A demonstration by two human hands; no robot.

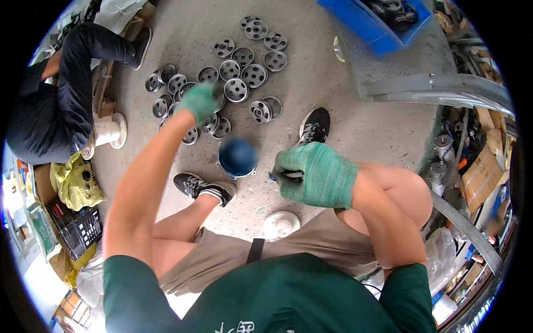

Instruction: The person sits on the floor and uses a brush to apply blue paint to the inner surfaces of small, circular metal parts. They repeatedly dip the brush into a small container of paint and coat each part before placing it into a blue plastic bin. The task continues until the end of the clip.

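Several round grey metal discs with holes (236, 90) lie in loose groups and small stacks on the concrete floor ahead of me. My left hand (198, 102), in a green knitted glove, reaches out over the left part of these discs. Motion smears its fingers, and I cannot see whether it grips one. Close to my body, above my right thigh, my right hand (316, 175) in a matching glove is closed around a thin object, mostly hidden; a small dark-blue end shows beside the fingers. Between my feet stands a round container (237, 157) with a dark blue inside.
A blue crate (383, 25) with dark parts stands at the far right, near a curved metal rail (444, 89). At the left sits another person (53, 105) in dark clothes. A yellow bag (76, 183) and a black box (75, 227) lie below that person.
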